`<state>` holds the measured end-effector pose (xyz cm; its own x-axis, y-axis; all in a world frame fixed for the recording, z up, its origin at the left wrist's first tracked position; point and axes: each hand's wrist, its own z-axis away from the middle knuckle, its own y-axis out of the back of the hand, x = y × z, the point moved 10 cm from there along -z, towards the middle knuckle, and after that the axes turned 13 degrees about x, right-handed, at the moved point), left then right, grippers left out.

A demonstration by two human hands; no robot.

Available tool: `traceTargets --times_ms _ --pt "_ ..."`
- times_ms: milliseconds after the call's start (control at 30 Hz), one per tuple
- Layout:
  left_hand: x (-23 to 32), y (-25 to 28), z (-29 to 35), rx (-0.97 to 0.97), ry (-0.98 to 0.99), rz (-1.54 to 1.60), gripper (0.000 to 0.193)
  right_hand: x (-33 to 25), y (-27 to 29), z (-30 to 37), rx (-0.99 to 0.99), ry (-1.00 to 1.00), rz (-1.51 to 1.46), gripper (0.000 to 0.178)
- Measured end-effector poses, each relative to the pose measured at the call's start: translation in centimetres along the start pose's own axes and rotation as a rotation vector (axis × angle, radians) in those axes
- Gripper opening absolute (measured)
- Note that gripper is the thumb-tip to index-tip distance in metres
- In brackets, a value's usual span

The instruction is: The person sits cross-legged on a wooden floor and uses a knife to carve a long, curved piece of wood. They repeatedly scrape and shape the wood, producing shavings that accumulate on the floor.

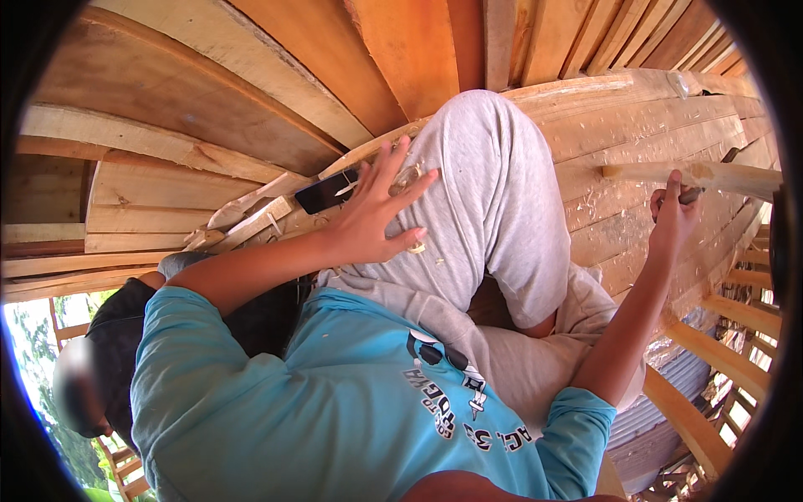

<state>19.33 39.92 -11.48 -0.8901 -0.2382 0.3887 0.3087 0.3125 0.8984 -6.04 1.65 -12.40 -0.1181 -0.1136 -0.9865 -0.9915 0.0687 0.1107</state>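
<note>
My left hand [381, 199] is open, fingers spread, over the grey trousers [481, 167] on my raised knee. Pale wood shavings [407, 177] lie by its fingers, and a small curl sits near the thumb. Beside that hand a dark phone [326, 192] rests against the planks. Out to the right, my right hand [674, 211] is closed round a dark stick-like handle [692, 196], its index finger stretched up against a long pale wooden piece [703, 176]. A dark end shows on the far side of that wood; whether it belongs to the same tool I cannot tell.
Shavings are scattered over the plank floor [619, 201]. Long boards [192, 75] fan out at the far side. Wood offcuts [251, 222] lie left of the phone. Another person in dark clothing [117, 326] is at the left. Curved wooden ribs [719, 347] and corrugated sheet [644, 435] lie lower right.
</note>
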Motion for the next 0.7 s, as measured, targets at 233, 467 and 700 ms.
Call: traceTargets --times_ms 233,467,700 --pt "0.2 0.2 3.1 -0.097 -0.088 0.275 0.069 -0.3 -0.3 0.4 -0.005 0.007 0.011 0.036" --pt "-0.1 -0.3 2.9 0.052 -0.078 0.057 0.048 0.9 -0.3 -0.4 0.016 -0.024 -0.029 0.036" --pt "2.7 -0.3 6.2 -0.053 -0.135 -0.021 0.047 1.0 0.2 -0.2 0.019 -0.006 -0.029 0.031"
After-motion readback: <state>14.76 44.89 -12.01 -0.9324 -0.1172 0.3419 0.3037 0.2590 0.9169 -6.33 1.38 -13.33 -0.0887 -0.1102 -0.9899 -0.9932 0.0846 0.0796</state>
